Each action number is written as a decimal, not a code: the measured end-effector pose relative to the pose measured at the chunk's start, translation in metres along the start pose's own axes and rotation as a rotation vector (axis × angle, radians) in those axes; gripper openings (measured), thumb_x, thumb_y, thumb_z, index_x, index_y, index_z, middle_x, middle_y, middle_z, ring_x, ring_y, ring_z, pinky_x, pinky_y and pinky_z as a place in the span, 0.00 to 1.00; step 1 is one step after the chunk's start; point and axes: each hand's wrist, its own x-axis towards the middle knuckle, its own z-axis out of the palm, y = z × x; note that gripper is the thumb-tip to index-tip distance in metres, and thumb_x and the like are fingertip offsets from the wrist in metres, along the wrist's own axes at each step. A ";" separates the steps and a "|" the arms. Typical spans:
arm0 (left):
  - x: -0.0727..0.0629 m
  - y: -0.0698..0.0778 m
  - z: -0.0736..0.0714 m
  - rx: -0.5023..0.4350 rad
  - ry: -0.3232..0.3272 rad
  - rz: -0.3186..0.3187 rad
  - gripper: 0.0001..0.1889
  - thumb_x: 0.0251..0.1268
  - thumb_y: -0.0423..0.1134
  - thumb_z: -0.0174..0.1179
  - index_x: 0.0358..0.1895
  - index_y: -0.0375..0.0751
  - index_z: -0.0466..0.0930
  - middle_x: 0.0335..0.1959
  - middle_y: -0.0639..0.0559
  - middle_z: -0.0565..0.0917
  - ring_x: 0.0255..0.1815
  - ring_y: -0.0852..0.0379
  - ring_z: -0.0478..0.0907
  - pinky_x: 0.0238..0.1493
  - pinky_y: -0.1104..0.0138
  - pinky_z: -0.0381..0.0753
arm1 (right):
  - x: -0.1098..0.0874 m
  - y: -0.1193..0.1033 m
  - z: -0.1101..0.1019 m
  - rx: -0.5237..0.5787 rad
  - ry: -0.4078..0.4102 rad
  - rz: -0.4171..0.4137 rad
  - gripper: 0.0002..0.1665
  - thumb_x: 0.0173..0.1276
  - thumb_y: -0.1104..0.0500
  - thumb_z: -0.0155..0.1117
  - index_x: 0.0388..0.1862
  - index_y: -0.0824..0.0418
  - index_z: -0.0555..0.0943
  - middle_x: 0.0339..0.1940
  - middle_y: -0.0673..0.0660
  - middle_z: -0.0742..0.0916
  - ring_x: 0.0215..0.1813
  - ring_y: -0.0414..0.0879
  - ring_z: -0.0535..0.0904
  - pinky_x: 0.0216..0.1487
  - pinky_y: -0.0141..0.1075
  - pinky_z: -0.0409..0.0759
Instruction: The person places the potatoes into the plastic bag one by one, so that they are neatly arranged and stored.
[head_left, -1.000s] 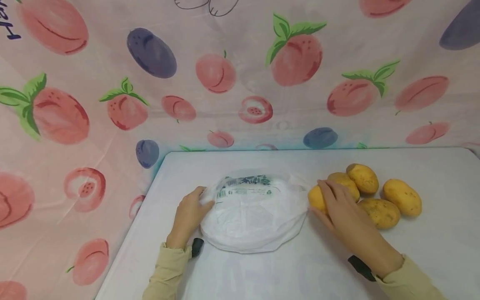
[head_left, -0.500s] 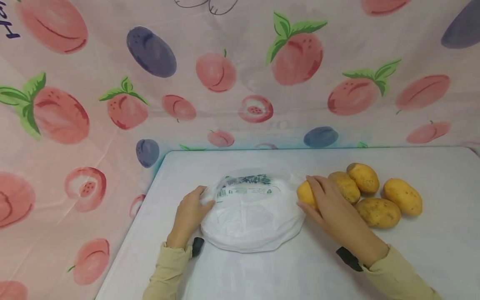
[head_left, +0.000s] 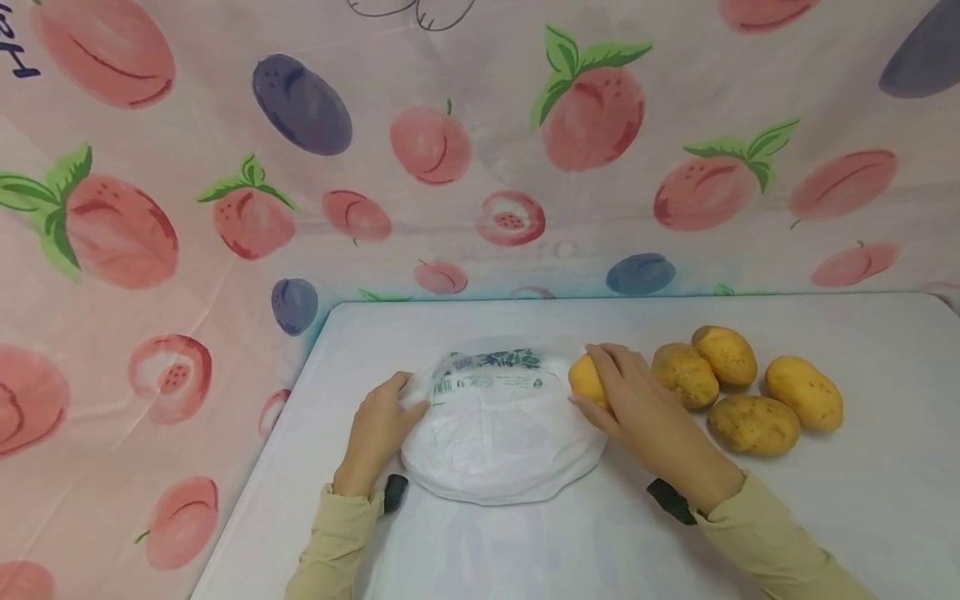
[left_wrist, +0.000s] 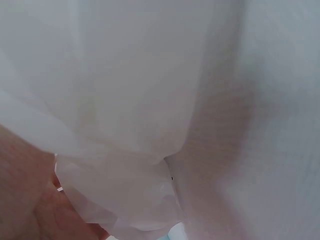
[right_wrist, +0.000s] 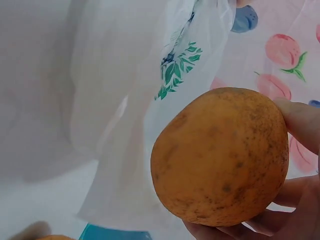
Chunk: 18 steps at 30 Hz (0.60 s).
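A white plastic bag (head_left: 502, 454) with green print lies in the middle of the table, its mouth spread. My left hand (head_left: 381, 427) pinches the bag's left rim between thumb and fingers; in the left wrist view the bag's film (left_wrist: 120, 195) covers most of the fingers. My right hand (head_left: 647, 412) grips a yellow potato (head_left: 587, 382) at the bag's right rim. Up close, this potato (right_wrist: 220, 160) has brown specks, and thumb and fingers wrap its sides, with the bag film just behind it. Whether potato and film touch cannot be told.
Several potatoes (head_left: 754, 425) lie loose on the white table (head_left: 885, 500) to the right of my right hand. A fruit-printed cloth (head_left: 480, 167) hangs behind the table and along its left side.
My right hand has carried the potato leftward, away from the other potatoes, to the bag's right rim. The left hand has stayed at the bag's left rim.
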 end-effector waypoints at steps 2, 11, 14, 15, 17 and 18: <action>0.000 0.000 0.001 -0.006 0.001 0.002 0.27 0.60 0.41 0.69 0.61 0.34 0.77 0.58 0.36 0.82 0.59 0.37 0.79 0.58 0.46 0.78 | 0.002 -0.002 0.001 0.013 -0.005 0.003 0.37 0.74 0.46 0.59 0.70 0.69 0.66 0.63 0.69 0.75 0.62 0.61 0.73 0.57 0.55 0.80; 0.001 0.000 0.001 0.004 -0.002 0.008 0.27 0.61 0.41 0.69 0.61 0.34 0.77 0.58 0.36 0.82 0.59 0.36 0.79 0.58 0.45 0.78 | 0.014 -0.009 0.010 0.078 -0.022 -0.003 0.39 0.73 0.45 0.61 0.70 0.70 0.66 0.62 0.68 0.75 0.58 0.58 0.74 0.54 0.50 0.83; 0.001 0.000 0.000 0.002 -0.001 0.007 0.27 0.61 0.41 0.69 0.61 0.34 0.77 0.58 0.36 0.82 0.59 0.36 0.79 0.58 0.45 0.78 | 0.019 -0.014 0.013 0.095 -0.035 0.001 0.38 0.73 0.46 0.61 0.70 0.70 0.66 0.62 0.67 0.75 0.58 0.57 0.74 0.55 0.50 0.82; 0.001 -0.001 0.000 0.000 -0.003 0.007 0.27 0.61 0.41 0.69 0.61 0.34 0.77 0.58 0.36 0.82 0.59 0.36 0.78 0.58 0.45 0.78 | 0.020 -0.015 0.014 0.096 -0.038 0.000 0.38 0.73 0.46 0.61 0.70 0.70 0.66 0.62 0.67 0.75 0.58 0.57 0.74 0.55 0.50 0.82; 0.001 -0.001 0.001 -0.001 -0.005 0.007 0.26 0.61 0.41 0.69 0.61 0.34 0.77 0.58 0.36 0.82 0.59 0.36 0.78 0.58 0.45 0.78 | 0.022 -0.018 0.015 0.100 -0.046 -0.001 0.37 0.73 0.47 0.62 0.70 0.69 0.66 0.62 0.66 0.75 0.58 0.56 0.74 0.55 0.50 0.82; 0.001 -0.001 0.001 0.001 -0.005 0.007 0.26 0.61 0.41 0.68 0.61 0.35 0.77 0.58 0.36 0.82 0.59 0.36 0.78 0.58 0.45 0.78 | 0.023 -0.019 0.016 0.099 -0.046 -0.004 0.37 0.73 0.47 0.62 0.70 0.69 0.66 0.62 0.66 0.75 0.58 0.56 0.74 0.55 0.49 0.82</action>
